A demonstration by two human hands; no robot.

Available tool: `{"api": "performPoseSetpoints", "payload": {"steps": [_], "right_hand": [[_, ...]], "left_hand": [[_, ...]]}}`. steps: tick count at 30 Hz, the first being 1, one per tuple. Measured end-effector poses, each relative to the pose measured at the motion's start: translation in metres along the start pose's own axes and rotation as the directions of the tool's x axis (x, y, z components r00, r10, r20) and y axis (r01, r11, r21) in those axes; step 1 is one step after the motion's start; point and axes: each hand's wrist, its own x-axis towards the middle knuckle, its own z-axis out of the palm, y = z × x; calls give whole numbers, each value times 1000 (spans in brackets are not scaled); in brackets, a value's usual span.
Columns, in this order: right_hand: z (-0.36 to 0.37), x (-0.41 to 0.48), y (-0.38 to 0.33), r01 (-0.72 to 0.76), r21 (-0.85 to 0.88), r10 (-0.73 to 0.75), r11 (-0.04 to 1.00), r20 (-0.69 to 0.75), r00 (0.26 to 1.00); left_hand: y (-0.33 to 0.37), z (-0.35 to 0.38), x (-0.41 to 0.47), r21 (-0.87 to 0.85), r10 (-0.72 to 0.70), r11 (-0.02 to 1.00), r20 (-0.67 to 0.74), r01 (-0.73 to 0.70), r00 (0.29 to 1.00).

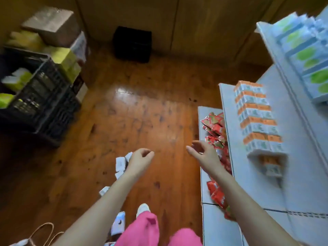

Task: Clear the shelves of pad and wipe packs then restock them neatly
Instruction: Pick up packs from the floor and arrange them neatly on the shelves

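Both hands are held out empty above the wooden floor. The left hand is loosely curled. The right hand is relaxed with fingers parted, just beside the red packs heaped on the lowest shelf. Orange-and-white packs are stacked on the middle shelf, and green-and-blue packs on the one above. Small white packs are scattered on the floor by the left wrist.
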Motion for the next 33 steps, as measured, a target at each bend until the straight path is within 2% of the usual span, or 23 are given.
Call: {"api": "performPoseSetpoints", "payload": {"steps": [4, 9, 13, 16, 19, 23, 27, 33], "right_hand": [[73, 45, -19, 47, -129, -21, 991, 197, 980], [145, 85, -28, 85, -235, 15, 968, 395, 919], [202, 117, -30, 96, -291, 80, 952, 539, 838], [248, 141, -21, 88, -341, 150, 936, 613, 776], [299, 163, 0, 69, -419, 232, 905, 623, 747], [373, 179, 50, -38, -469, 343, 882, 585, 735], [464, 189, 133, -108, -536, 451, 838, 567, 689], [597, 199, 273, -226, -571, 542, 789, 473, 695]], "left_hand": [[-43, -60, 27, -55, -142, 989, -136, 136, 980], [-98, -95, 45, -164, -339, 938, -246, 306, 908], [-136, -100, 61, -276, -481, 869, -277, 410, 832], [-170, -96, 81, -387, -598, 787, -291, 480, 747], [-209, -86, 105, -449, -682, 718, -300, 532, 667], [-275, -70, 149, -495, -755, 648, -315, 579, 575], [-373, -44, 204, -458, -766, 642, -347, 614, 541], [-514, -9, 272, -377, -801, 591, -382, 714, 461]]}}
